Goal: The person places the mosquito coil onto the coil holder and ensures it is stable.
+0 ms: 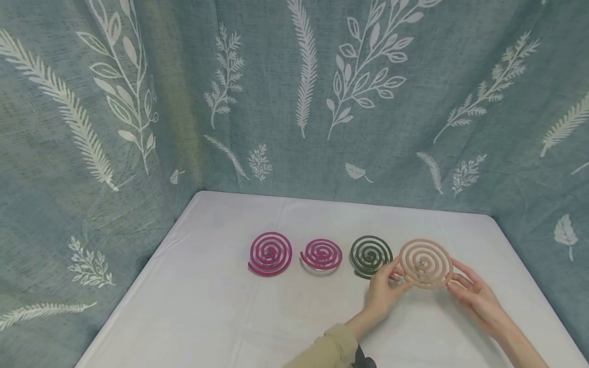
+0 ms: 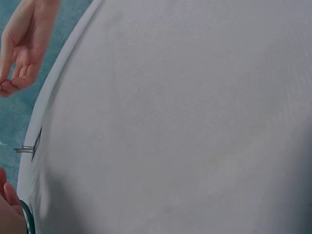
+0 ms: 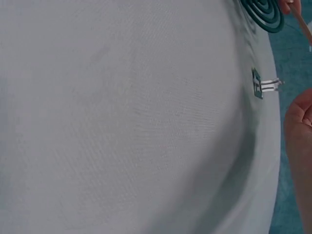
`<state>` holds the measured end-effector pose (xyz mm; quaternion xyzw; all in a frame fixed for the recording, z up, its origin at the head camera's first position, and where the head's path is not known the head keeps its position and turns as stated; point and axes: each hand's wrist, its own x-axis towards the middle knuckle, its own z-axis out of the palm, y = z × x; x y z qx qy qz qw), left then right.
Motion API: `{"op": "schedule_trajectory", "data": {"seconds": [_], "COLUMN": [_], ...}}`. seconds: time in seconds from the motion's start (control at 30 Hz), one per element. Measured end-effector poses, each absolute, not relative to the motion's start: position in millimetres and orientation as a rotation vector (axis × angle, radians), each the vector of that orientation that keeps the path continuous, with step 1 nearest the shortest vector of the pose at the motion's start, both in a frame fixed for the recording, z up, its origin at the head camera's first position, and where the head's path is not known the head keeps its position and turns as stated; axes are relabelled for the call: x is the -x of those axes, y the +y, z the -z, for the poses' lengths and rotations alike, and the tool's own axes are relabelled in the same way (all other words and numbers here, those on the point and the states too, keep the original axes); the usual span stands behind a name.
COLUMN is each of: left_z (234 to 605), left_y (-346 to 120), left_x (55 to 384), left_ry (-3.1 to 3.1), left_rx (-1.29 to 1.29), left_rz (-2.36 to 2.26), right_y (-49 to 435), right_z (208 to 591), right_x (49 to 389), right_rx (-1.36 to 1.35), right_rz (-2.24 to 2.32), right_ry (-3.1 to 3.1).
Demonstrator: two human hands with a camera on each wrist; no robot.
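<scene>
A tan mosquito coil (image 1: 425, 263) is held up flat between both hands near the right side of the table. My left hand (image 1: 383, 292) pinches its left edge between thumb and fingers. On its opposite edge, my right hand (image 1: 476, 295) pinches with thumb and fingertips. Through the gaps of the spiral a small metal stand shows, and this metal stand (image 3: 269, 86) is upright on the cloth in the right wrist view. Just left of the held coil is a dark green mosquito coil (image 1: 369, 254), its lower right edge partly behind my left hand.
Left of the green coil, in the same row, are a tilted magenta mosquito coil (image 1: 322, 254) with a metal piece beneath it and another magenta coil (image 1: 270, 254). White cloth covers the table (image 1: 198, 301). Behind it hangs a blue-green curtain (image 1: 285, 158) with white leaves.
</scene>
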<state>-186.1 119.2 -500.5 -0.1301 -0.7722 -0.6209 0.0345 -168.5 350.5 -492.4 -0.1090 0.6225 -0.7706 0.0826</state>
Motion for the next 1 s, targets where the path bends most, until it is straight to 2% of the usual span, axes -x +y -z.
{"op": "schedule_trajectory", "data": {"seconds": [0.3, 0.53, 1.0], "left_z": [514.2, 510.0, 502.9], "left_y": [118.4, 123.4, 128.0], "left_x": [183.6, 184.4, 187.7], "left_ry": [-2.229, -2.382, -2.400], "left_rx": [0.447, 0.288, 0.190], "left_rz": [2.032, 2.171, 2.207], "right_y": [349.2, 353.5, 354.4], "right_z": [505.6, 510.7, 516.3], "right_x": [172.0, 170.9, 174.8], "right_rx": [0.330, 0.289, 0.148], "right_rz": [2.317, 2.317, 2.220], "right_ry": [1.821, 1.870, 1.999]}}
